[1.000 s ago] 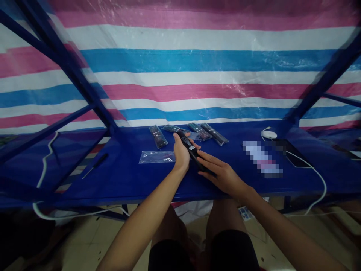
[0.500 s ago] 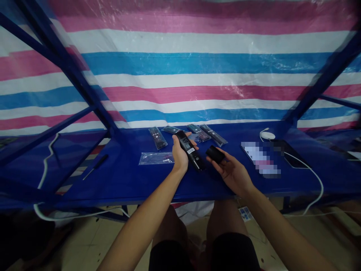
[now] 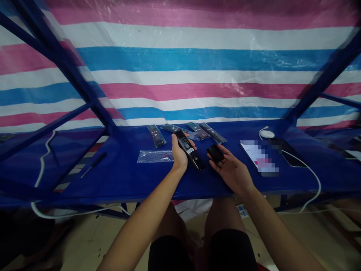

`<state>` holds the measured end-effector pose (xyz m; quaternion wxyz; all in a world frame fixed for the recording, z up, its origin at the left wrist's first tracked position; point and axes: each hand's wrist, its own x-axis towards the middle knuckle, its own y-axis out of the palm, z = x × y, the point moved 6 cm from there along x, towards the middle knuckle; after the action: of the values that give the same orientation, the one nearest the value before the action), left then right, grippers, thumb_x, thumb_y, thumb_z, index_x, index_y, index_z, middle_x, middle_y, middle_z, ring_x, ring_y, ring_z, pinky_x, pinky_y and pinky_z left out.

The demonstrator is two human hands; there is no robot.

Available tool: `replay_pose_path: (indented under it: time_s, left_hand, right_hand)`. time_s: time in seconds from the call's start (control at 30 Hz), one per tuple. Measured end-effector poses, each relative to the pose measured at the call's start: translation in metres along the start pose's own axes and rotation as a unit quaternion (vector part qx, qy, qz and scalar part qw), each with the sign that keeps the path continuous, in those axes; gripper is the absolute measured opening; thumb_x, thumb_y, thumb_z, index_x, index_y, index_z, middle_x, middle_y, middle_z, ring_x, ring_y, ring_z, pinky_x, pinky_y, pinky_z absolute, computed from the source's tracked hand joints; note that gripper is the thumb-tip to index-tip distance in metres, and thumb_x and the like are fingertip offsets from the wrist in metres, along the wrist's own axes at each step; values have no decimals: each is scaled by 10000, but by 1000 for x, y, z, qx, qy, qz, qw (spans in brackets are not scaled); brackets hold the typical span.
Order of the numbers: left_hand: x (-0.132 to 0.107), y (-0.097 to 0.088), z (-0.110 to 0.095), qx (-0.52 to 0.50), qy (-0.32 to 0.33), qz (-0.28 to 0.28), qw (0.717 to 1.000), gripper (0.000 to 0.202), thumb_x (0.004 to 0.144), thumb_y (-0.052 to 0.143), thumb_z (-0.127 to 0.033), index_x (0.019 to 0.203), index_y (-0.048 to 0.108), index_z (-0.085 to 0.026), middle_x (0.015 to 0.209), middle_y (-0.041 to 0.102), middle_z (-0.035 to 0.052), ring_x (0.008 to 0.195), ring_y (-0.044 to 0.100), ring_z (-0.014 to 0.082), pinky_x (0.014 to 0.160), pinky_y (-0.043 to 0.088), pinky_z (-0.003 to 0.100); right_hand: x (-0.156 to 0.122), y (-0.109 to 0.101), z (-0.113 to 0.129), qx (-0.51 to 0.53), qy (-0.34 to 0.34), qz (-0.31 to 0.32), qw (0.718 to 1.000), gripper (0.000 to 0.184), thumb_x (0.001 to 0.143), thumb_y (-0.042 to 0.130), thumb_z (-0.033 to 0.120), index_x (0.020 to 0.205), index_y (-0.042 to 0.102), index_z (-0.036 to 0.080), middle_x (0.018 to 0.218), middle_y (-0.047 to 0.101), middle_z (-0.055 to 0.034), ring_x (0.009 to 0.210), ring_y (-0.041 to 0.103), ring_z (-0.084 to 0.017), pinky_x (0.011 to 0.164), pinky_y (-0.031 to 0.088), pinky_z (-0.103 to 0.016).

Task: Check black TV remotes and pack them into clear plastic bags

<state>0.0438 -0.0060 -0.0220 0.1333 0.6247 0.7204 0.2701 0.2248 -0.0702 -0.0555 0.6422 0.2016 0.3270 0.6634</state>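
Note:
My left hand (image 3: pixel 178 155) is wrapped round a black remote control (image 3: pixel 190 151), held back side up above the blue table (image 3: pixel 126 177), with a white label showing. My right hand (image 3: pixel 229 170) lies palm up just right of it and holds a small black cover (image 3: pixel 215 153) in its fingers. An empty clear plastic bag (image 3: pixel 155 156) lies flat on the table left of my left hand.
Several bagged remotes (image 3: pixel 157 136) lie in a row at the back of the table. A phone (image 3: pixel 287 150) with a white cable (image 3: pixel 313 177) and a white puck (image 3: pixel 266 134) sit at right. A black screwdriver (image 3: pixel 94 164) lies at left. Blue frame bars rise on both sides.
My right hand came off the remote's lower end with the black cover in it and turned palm up to the right. The left hand kept hold of the remote.

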Motion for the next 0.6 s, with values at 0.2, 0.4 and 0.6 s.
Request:
replay_pose_path:
  time_s: [0.2,0.4,0.6]
  left_hand:
    - [-1,0,0,-6,-4,-7,1000,637,992,379,-752,933,642,-175,603,644,23,469,618,160,451,440,245]
    - [-1,0,1,-9,6,-17,1000,630,995,352,-760,903,616,-195,602,630,18,491,613,157,473,416,248]
    - [-4,2,2,-26,-1,-30,999,620,971,349,-797,879,549,-217,597,594,-12,451,557,137,473,404,244]
  right_hand:
    - [-1,-1,0,-43,-66,21,997,429,800,705,207,1220,732,291,1243,769,-40,1218,703,-257,1207,414,-494]
    - [-10,5,0,-137,-144,43,979,431,815,791,231,1235,736,307,1422,673,-44,1394,569,-277,1206,415,-517]
    - [-25,23,-6,-290,-187,118,931,540,894,773,298,1415,631,307,1520,588,-70,1398,565,-276,1215,415,-497]
